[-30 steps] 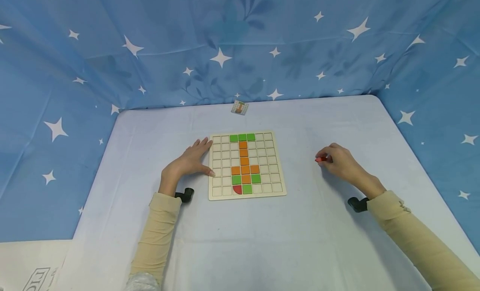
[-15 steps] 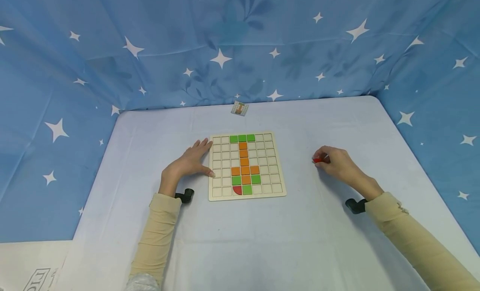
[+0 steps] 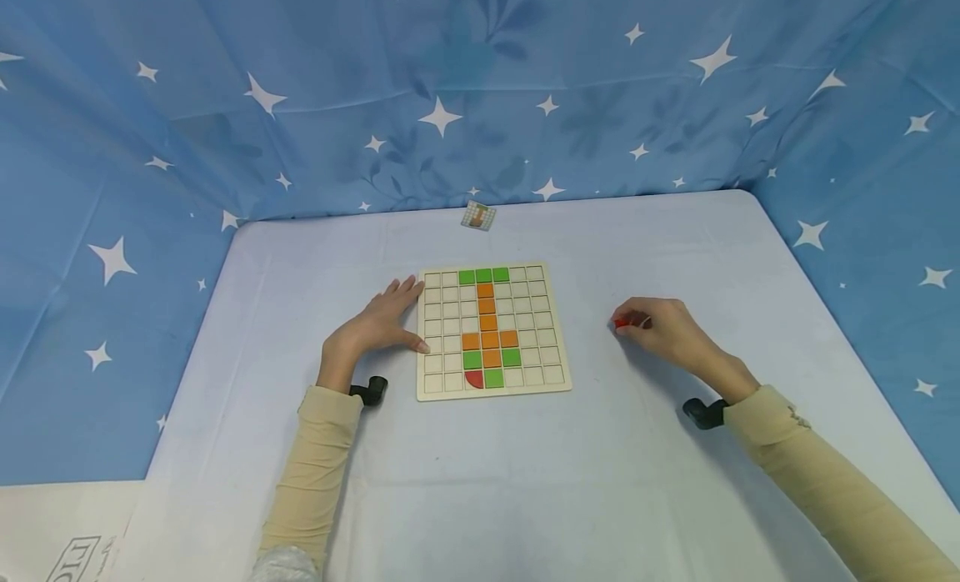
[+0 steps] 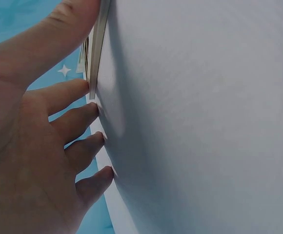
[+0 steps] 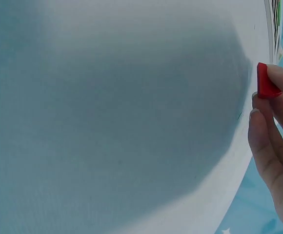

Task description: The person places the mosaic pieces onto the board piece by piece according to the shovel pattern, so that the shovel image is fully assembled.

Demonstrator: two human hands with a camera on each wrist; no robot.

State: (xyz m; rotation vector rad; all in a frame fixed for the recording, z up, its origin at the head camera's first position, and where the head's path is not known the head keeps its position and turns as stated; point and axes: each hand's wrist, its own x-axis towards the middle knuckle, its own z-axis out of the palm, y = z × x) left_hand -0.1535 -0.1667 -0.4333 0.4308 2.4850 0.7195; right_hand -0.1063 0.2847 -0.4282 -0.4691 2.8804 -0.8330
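My right hand (image 3: 660, 325) pinches a small red tile (image 5: 266, 84) between thumb and fingers, just over the table to the right of the board. One edge of that tile looks slanted; the fingers cover part of it. The cream grid board (image 3: 555, 373) lies mid-table. Green squares (image 3: 483, 275), a column of orange squares (image 3: 488, 323) and a red quarter-round tile (image 3: 474, 379) sit in its cells. At the board's left edge rests my left hand (image 3: 375, 322), fingers spread. In the left wrist view, its thumb (image 4: 58, 39) and index finger lie against the board's side.
A small pattern card (image 3: 478, 216) lies behind the board near the table's back edge. White cloth (image 3: 510, 482) covers the table. A blue star-print curtain (image 3: 337, 107) stands behind and at both sides. Black wrist cameras (image 3: 705, 413) sit low beside each wrist.
My right hand has moved a little left toward the board, carrying the red tile. The left hand and the board have stayed in place.
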